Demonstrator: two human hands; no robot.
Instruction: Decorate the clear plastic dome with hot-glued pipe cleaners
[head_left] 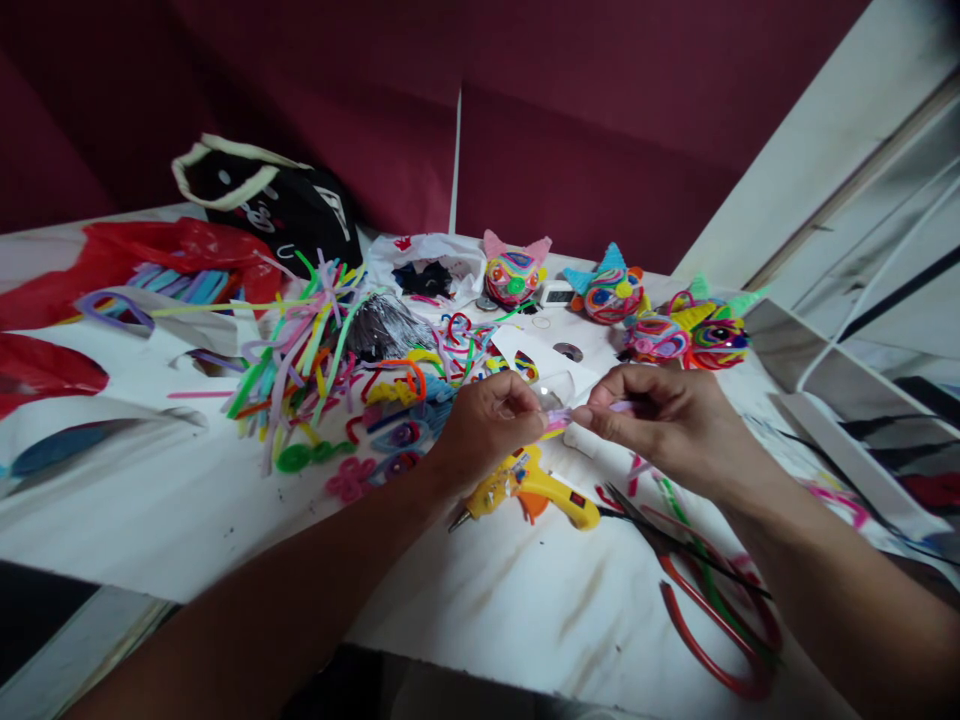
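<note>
Over the middle of the white table, my left hand (495, 420) is closed in a pinch on a pinkish-lilac pipe cleaner (556, 418), whose shape is partly hidden by the fingers. From the other side my right hand (660, 415) pinches it too, and a lilac length shows between the fingers. Just behind the fingertips is a clear plastic dome (553, 388). A yellow hot glue gun (536, 485) lies below both hands, nozzle toward the left. Scissors with red handles (712, 620) rest under my right forearm, partly hidden by it.
Loose pipe cleaners (307, 350) pile up at left of centre, beside a red plastic bag (172, 245). Colourful eared balls (514, 272) stand along the back. A black bag (277, 205) leans at the wall. A white box-like tray (795, 340) borders the right side.
</note>
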